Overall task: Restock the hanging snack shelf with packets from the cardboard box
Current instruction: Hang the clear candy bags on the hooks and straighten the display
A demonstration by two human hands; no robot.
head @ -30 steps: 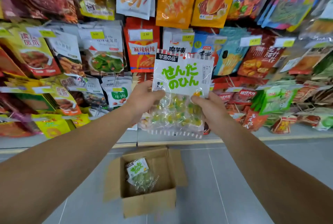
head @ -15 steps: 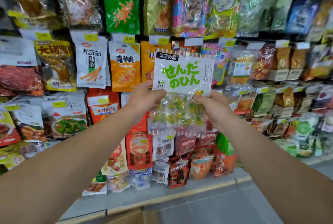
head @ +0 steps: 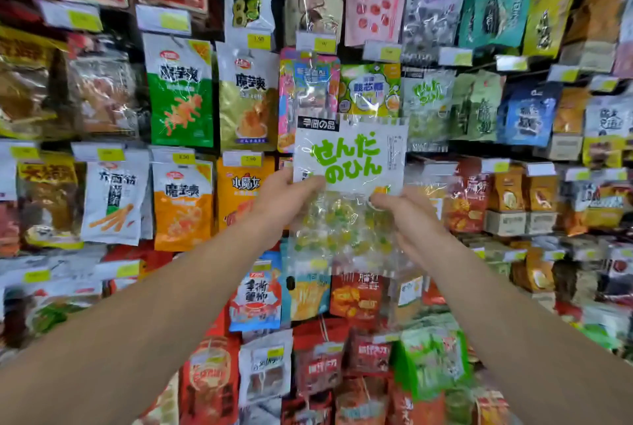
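I hold a clear candy packet (head: 351, 164) with a white header and green lettering upright in front of the hanging snack shelf. My left hand (head: 281, 202) pinches its left edge just below the header. My right hand (head: 407, 219) pinches its right edge at the same height. Green and yellow sweets fill the packet's clear lower half between my hands. A matching packet (head: 426, 102) with the same green lettering hangs on the shelf just above and right of the held one. The cardboard box is out of view.
Rows of hanging snack packets fill the whole view, with yellow price tags (head: 251, 159) on the peg ends. A purple-lettered packet (head: 433, 3) of the same style hangs higher up. Green and orange packets (head: 181, 92) hang to the left.
The view has tilted up along the shelf; the cardboard box and floor dropped out of sight. Both hands have lifted the packet to higher rows, keeping the same grip.
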